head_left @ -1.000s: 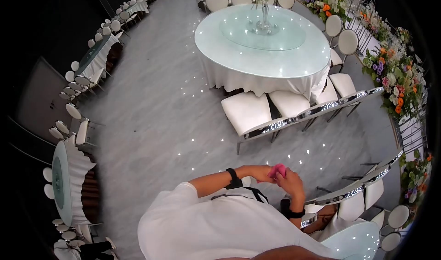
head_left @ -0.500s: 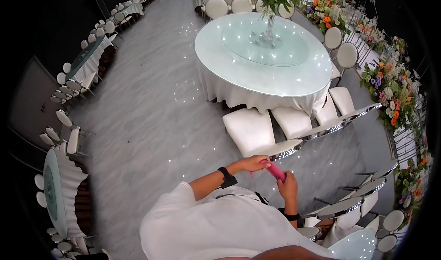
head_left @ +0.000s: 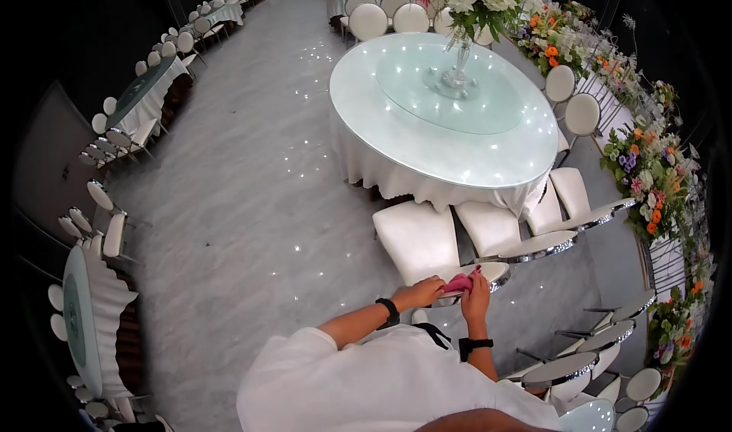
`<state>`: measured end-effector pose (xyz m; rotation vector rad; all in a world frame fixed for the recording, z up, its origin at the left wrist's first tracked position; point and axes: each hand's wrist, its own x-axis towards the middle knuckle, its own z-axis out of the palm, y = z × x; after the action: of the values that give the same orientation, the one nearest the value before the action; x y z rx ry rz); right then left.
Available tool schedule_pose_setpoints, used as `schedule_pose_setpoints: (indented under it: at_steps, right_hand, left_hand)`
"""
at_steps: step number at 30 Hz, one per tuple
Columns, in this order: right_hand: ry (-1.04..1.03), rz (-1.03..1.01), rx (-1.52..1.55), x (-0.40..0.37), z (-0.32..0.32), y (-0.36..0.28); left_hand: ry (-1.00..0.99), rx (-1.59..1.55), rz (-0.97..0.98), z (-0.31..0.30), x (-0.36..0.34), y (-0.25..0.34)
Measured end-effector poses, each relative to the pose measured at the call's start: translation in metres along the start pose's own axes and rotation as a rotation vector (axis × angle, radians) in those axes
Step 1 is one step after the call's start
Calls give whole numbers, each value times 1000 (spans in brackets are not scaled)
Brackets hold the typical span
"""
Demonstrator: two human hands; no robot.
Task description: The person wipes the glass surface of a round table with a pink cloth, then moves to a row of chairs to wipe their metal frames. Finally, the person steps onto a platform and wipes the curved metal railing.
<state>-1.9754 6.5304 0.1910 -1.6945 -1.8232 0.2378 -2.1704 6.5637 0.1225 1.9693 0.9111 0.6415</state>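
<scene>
A small pink cloth is bunched between my two hands, over the top of the nearest chair back. My left hand is closed on the cloth's left end. On the other end, my right hand grips it with the fingers pointing up, and a corner of cloth pokes out above them. Each wrist wears a black band. The chair has a white padded seat and a shiny, textured metal rim; its seat faces the round table.
A round table with a glass top, white cloth and flower vase stands ahead. More white chairs line its near side. Flower arrangements run along the right. Grey glossy floor stretches left towards other set tables.
The pink cloth, smooth and stretched lengthwise before, is now crumpled. Both hands have come closer together, with the right hand raised to the chair back. The view has shifted slightly.
</scene>
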Motion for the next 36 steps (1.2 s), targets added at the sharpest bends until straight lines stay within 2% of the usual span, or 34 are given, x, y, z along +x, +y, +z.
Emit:
schedule_pose_setpoints:
  at_steps: [2, 5, 9, 12, 15, 17, 18, 20, 21, 22, 24, 26, 27, 28, 29, 31, 33, 34, 36]
  right_hand:
    - [-55, -97, -92, 1, 3, 16]
    - [-108, -108, -24, 11, -7, 28]
    - [-52, -188, 119, 29, -15, 69]
    - [-85, -177, 170, 45, -23, 108]
    - [-73, -89, 179, 60, -29, 153]
    - [-90, -4, 221, 64, -27, 193]
    - [-94, 8, 220, 61, -24, 209]
    - [-192, -18, 315, 64, -23, 234]
    - [-165, -65, 344, 65, -23, 238]
    - [-162, -50, 342, 70, -33, 235]
    - [-331, -65, 417, 76, -50, 226]
    - [-347, -66, 482, 79, -63, 209]
    - [-416, -160, 469, 78, -67, 202]
    - [-487, -257, 451, 81, -71, 193]
    - [-485, -266, 446, 87, -77, 181]
    - [-559, -524, 420, 91, -85, 161]
    - [-669, -542, 416, 103, -81, 156]
    - [-762, -554, 423, 107, -78, 155]
    - [-802, -566, 376, 109, -66, 149]
  left_hand:
    - [-128, 6, -92, 0, 3, 13]
    - [-215, -8, -124, 3, 22, 24]
    - [-234, -17, -122, 11, 52, 37]
    - [-198, -1, -202, 17, 82, 65]
    - [-315, -42, -279, 29, 119, 83]
    - [-244, -13, -102, 57, 142, 84]
    - [-254, -19, -105, 69, 153, 84]
    - [-299, 54, -243, 86, 176, 81]
    - [-300, 137, -235, 101, 181, 62]
    - [-315, 133, -233, 93, 183, 87]
    - [-230, -36, -329, 64, 174, 125]
    - [-296, -143, -496, 41, 165, 137]
    - [-327, -248, -591, 26, 157, 143]
    - [-162, -127, -283, 50, 133, 76]
    - [39, 58, -1, 73, 110, 10]
    - [-255, -65, -607, 10, 93, 88]
    - [-236, 20, -590, 9, 56, 57]
    - [-232, 12, -599, 8, 46, 61]
    - [-176, -30, -480, -1, 30, 75]
